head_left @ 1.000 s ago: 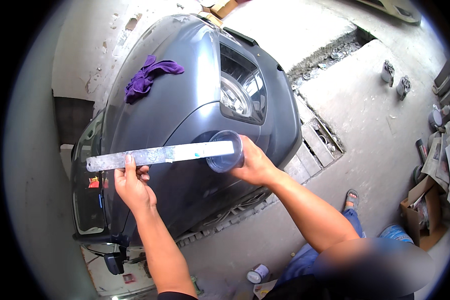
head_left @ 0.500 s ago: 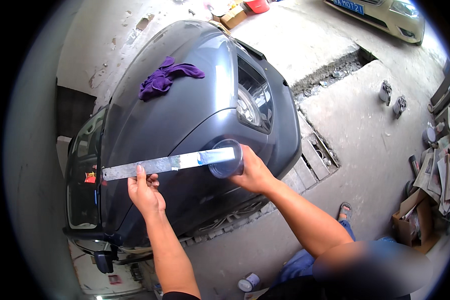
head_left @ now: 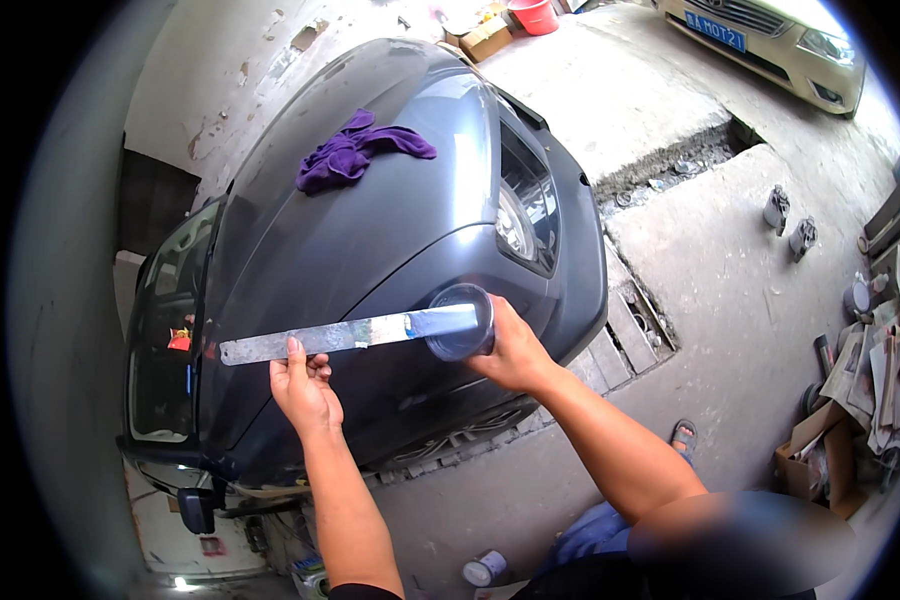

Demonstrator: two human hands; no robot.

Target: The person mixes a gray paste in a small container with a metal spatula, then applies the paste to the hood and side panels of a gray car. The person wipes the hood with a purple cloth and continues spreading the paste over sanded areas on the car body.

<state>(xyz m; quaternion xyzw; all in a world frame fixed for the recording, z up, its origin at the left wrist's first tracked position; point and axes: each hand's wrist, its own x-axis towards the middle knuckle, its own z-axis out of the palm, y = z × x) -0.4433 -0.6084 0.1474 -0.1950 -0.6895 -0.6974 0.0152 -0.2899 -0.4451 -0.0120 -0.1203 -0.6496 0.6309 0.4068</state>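
My left hand (head_left: 306, 392) pinches a long flat metal mixing stick (head_left: 295, 344) between thumb and fingers, near its bare end. The stick is silver-grey, with whitish and bluish smears along the part farther right. That end reaches into the mouth of a clear plastic cup (head_left: 448, 350). My right hand (head_left: 515, 350) grips the cup from its right side, its fingers partly hidden behind it. The cup is tilted, its opening facing me; how much is inside I cannot make out. Both hands are above the front of a dark grey car (head_left: 370, 255), over its bonnet and fender.
A crumpled purple cloth (head_left: 355, 155) lies on the bonnet. A floor channel (head_left: 670, 165) runs past the bumper. Two small cans (head_left: 777, 208) stand on the concrete, another can (head_left: 484, 569) near my feet. Boxes and papers (head_left: 860, 390) pile up at right; a beige car (head_left: 770, 45) is far right.
The view has shifted a little, so the car and floor appear farther right. Both hands keep their holds, the stick's smeared end still within the cup.
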